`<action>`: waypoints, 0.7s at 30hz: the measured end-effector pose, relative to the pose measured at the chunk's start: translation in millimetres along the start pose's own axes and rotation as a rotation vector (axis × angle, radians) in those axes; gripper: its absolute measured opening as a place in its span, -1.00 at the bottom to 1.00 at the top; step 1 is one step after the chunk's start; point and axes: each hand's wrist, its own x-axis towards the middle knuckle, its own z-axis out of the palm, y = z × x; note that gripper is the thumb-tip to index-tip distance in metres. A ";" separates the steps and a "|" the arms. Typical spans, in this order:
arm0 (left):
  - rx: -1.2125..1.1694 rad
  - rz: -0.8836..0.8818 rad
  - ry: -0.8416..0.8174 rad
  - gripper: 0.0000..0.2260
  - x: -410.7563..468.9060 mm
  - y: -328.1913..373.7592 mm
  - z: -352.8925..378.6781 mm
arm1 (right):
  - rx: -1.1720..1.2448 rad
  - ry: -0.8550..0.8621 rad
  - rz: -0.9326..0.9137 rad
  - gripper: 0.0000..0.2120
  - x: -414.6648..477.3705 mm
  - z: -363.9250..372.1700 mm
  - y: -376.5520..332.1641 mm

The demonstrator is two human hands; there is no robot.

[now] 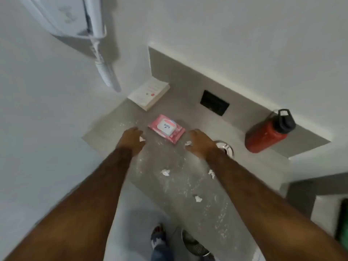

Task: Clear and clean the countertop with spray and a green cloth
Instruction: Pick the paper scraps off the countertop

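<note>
A: Where did things stand?

B: Both hands hovered low over the counter (180,187), the left hand (131,141) and right hand (200,143) open and empty, either side of the pink wipes pack (166,129). Paper scraps (165,172) and white dust littered the surface.

A: And the cloth?

B: Possibly the green shape (341,221) at the far right edge; too blurred to say. No spray showed.

A: Best approach?

B: I'd have lifted off the pack, book (148,93) and red bottle (267,133) first, then gathered scraps before wiping.
</note>
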 end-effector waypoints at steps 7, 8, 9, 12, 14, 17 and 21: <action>-0.059 -0.032 0.080 -0.76 21.7 -23.0 33.0 | -0.020 0.110 0.054 -0.74 29.4 36.0 -9.4; -0.065 -0.032 0.088 -0.76 22.1 -20.9 32.3 | -0.013 0.140 0.040 -0.79 29.8 34.7 -9.1; -0.067 -0.043 0.078 -0.77 22.6 -18.7 32.0 | -0.009 0.143 0.041 -0.81 29.1 33.6 -7.9; -0.106 -0.055 0.082 -0.80 13.1 -9.0 29.4 | 0.009 0.113 0.035 -0.83 18.7 24.0 -4.2; -0.162 -0.045 0.089 -0.82 0.7 -0.1 29.4 | 0.073 0.116 0.021 -0.81 6.7 16.5 0.3; -0.259 -0.019 0.056 -0.86 -29.0 22.8 33.8 | 0.134 0.129 0.045 -0.81 -23.2 6.8 14.0; -0.330 0.035 0.006 -0.90 -69.4 47.5 46.7 | 0.111 0.034 0.087 -0.90 -66.5 -0.3 42.4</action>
